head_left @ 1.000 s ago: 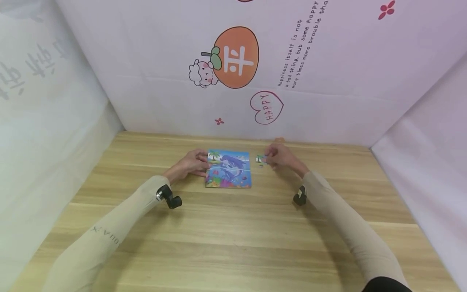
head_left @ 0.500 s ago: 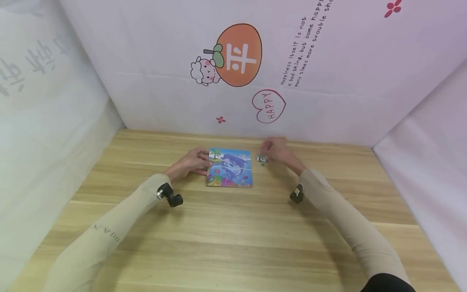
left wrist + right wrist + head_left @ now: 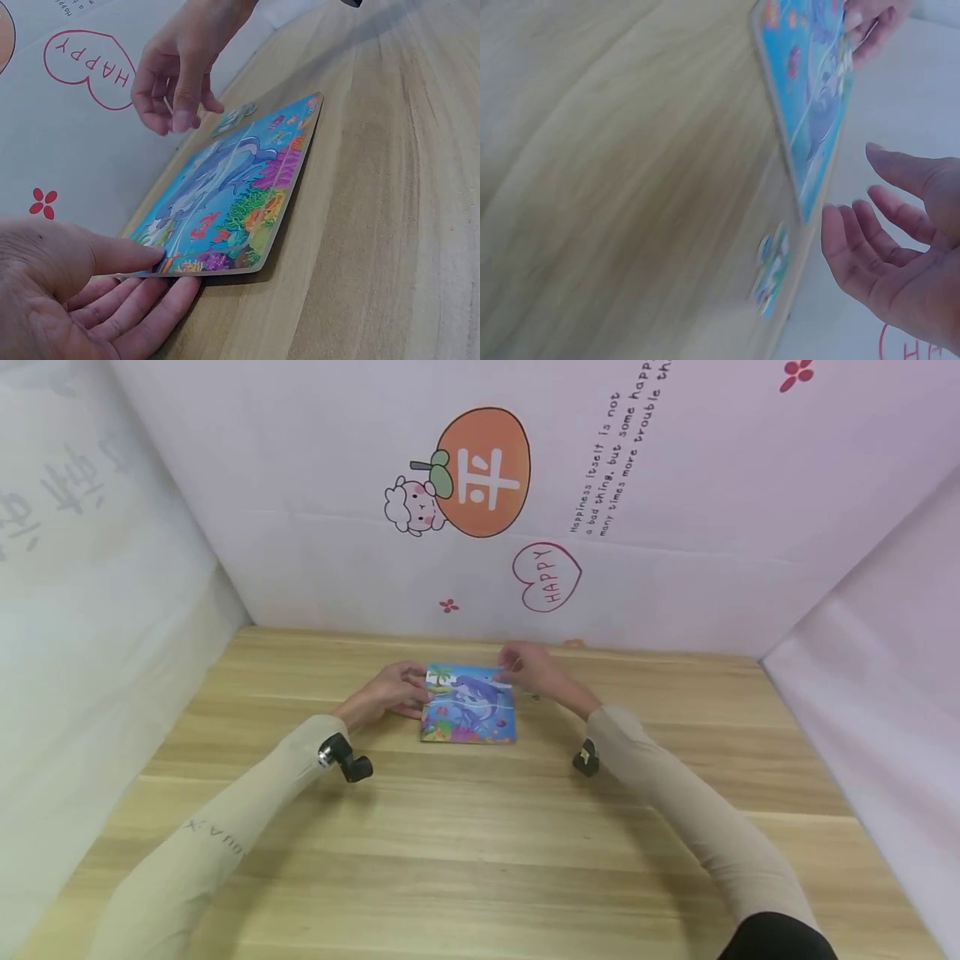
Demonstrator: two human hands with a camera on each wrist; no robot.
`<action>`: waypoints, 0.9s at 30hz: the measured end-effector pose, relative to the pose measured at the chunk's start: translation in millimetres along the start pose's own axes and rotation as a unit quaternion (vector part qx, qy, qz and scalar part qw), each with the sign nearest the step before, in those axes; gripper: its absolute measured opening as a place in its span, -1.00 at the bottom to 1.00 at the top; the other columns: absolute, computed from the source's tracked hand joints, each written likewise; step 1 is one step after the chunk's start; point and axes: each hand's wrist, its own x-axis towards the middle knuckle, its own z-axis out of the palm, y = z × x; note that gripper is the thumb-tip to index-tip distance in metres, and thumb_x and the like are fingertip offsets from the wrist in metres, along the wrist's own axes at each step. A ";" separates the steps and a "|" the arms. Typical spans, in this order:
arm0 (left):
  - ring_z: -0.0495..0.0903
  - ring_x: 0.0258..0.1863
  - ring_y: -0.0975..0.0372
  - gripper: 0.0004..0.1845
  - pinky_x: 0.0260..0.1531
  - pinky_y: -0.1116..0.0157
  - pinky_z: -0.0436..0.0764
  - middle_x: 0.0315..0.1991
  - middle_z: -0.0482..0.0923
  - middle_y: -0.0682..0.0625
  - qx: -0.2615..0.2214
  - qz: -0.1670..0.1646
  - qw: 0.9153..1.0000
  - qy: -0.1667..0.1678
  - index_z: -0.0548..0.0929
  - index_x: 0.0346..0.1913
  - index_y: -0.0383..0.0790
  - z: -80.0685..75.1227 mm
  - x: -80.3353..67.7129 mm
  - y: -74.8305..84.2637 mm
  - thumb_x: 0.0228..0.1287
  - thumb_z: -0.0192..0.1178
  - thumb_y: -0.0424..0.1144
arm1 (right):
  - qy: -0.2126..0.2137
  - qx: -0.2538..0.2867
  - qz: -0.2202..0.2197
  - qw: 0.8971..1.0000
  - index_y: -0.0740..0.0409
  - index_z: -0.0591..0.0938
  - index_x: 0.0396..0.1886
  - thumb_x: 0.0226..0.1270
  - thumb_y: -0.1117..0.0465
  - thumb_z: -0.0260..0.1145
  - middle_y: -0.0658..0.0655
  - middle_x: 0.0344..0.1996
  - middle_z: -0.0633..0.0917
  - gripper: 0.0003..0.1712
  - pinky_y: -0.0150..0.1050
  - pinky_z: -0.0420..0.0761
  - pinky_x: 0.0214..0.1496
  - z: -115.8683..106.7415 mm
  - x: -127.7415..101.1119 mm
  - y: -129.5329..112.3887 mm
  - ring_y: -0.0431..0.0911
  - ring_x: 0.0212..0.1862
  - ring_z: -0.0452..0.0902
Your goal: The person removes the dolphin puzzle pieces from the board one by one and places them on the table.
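A colourful dolphin puzzle board (image 3: 468, 708) lies flat on the wooden table (image 3: 480, 852). My left hand (image 3: 388, 691) rests at the board's left edge, fingers straight on the table and thumb on its near corner (image 3: 82, 292). My right hand (image 3: 529, 670) hovers over the board's far right corner with fingers loosely bent and nothing in them (image 3: 900, 255). A small loose puzzle piece (image 3: 234, 118) lies on the table just outside that corner, beside the board (image 3: 772, 270) and under the right hand.
Printed pink-white sheets wall in the table at the back (image 3: 480, 527), left and right. A small black camera sits on each wrist (image 3: 347, 763) (image 3: 586, 758). Bare wood stretches from the board to the near edge.
The right hand has let go of the loose piece, leaving it on the table, and moved left over the board's far right corner. The left hand has stayed at the board's left edge.
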 end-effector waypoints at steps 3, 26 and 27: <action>0.69 -0.09 0.10 -0.26 -0.15 0.28 0.86 0.28 0.45 -0.36 -0.007 0.001 1.000 -0.004 0.20 0.57 -0.39 -1.0 -1.5 1.4 0.40 0.25 -0.53 | -0.019 -0.018 -0.013 1.000 0.35 0.63 0.04 0.35 0.26 0.50 0.31 -0.01 0.70 -0.63 0.01 0.72 0.21 5.7 6.5 -7.7 0.16 0.07 0.64; 0.62 0.10 0.00 -0.20 -0.04 0.24 0.85 0.46 0.32 -0.37 -0.020 -0.016 1.000 -0.010 0.14 0.63 -0.31 1.0 4.2 3.0 0.44 0.27 -0.46 | -0.103 -0.078 -0.002 0.992 0.21 0.46 0.39 0.33 0.17 0.55 0.30 0.32 0.41 -0.28 0.04 0.60 0.43 31.7 15.7 -32.7 0.16 0.30 0.46; 0.62 0.09 0.01 -0.20 -0.06 0.25 0.85 0.45 0.33 -0.37 -0.018 -0.016 1.000 -0.006 0.14 0.63 -0.31 1.6 4.4 3.1 0.43 0.27 -0.46 | -0.104 -0.076 0.001 0.992 0.21 0.45 0.39 0.32 0.16 0.55 0.30 0.32 0.40 -0.28 0.05 0.58 0.45 32.0 15.8 -32.9 0.17 0.31 0.45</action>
